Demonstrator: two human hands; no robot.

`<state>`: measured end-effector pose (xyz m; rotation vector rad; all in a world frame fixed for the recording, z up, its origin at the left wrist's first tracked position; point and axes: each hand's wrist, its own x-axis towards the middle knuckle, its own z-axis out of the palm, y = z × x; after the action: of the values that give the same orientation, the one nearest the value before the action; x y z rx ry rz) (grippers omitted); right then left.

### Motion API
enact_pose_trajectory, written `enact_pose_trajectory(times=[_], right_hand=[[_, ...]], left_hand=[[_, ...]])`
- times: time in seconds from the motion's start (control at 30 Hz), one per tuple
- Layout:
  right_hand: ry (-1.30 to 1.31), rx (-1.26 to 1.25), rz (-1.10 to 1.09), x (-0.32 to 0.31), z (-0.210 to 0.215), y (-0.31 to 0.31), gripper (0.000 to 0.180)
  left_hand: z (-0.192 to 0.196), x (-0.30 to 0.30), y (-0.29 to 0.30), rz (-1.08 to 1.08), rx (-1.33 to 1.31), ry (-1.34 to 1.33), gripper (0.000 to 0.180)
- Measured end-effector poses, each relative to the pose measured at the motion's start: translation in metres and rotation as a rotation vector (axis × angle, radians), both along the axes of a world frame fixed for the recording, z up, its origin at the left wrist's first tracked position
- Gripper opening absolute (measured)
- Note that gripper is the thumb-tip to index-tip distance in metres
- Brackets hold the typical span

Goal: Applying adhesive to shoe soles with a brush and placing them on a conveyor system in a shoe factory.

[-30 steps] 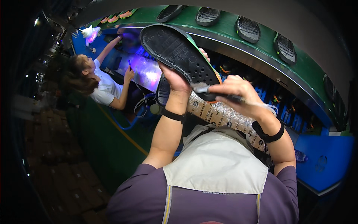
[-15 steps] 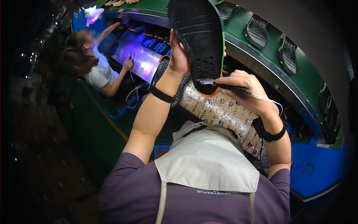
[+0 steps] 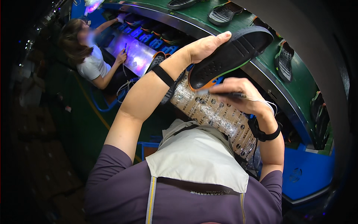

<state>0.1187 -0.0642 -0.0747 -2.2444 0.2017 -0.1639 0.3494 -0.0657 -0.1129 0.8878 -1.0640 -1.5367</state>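
My left hand (image 3: 204, 48) is closed around the side of a black shoe sole (image 3: 236, 52) with an orange and green edge, holding it up and tilted to the right. The holes at its lower end face me. My right hand (image 3: 240, 91) pinches a brush (image 3: 203, 92) with a dark handle and a pale, flat tip, which motion smears. The tip is close to the orange end of the sole; I cannot tell whether they touch. A thin white cord runs by my right wrist.
A green conveyor (image 3: 199, 15) with a metal rail curves across the far side, carrying black soles (image 3: 285, 61). Below my hands lies a brown, film-wrapped package (image 3: 212, 112). At the left, a co-worker (image 3: 93, 65) sits by a lit metal surface (image 3: 132, 56). Blue panels (image 3: 305, 171) stand right.
The sole has swung from upright to tilted rightward, with its top lower. My right hand and brush have moved slightly left and down off the sole's heel. Soles on the conveyor have shifted.
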Motion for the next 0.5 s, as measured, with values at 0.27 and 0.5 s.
enact_pose_trajectory(times=[0.27, 0.5], right_hand=[[-0.096, -0.095, 0.024, 0.000, -0.015, -0.009, 0.028], [-0.041, -0.309, 0.042, 0.004, -0.025, -0.011, 0.030]], left_hand=[[0.007, -0.010, -0.025, -0.080, 0.147, -0.433, 0.076], [0.008, -0.013, -0.030, -0.092, 0.149, -0.564, 0.084]])
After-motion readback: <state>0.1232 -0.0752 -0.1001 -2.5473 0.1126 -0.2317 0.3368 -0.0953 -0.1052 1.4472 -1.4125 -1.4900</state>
